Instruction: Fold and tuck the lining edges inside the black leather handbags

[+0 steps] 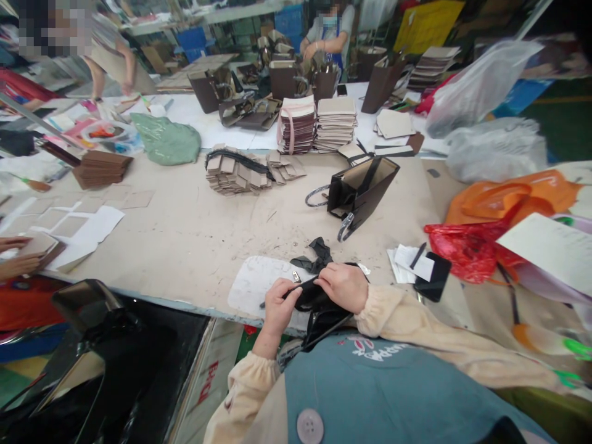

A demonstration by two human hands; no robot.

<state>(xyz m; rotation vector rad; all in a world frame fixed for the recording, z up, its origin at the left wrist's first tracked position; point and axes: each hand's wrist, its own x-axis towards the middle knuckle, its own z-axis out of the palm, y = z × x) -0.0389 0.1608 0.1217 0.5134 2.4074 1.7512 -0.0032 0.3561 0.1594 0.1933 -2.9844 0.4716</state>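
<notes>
My left hand (280,303) pinches the edge of a black handbag (317,297) at the front edge of the table. Across from it, my right hand (345,287) grips the same bag's upper edge, fingers bent over it. The bag's lower part hangs against my apron, and much of it is hidden by my hands. A small metal clasp (296,277) shows beside my left fingers. Under the bag lies a white board (250,285), and a crumpled black strip (319,251) sits just beyond my hands.
A dark handbag (363,188) stands tilted ahead. Stacked panels (298,125) and a pile of beige pieces (238,172) lie farther back. A phone (433,277) and a red plastic bag (472,250) are on the right. A co-worker's hands (18,259) work at left.
</notes>
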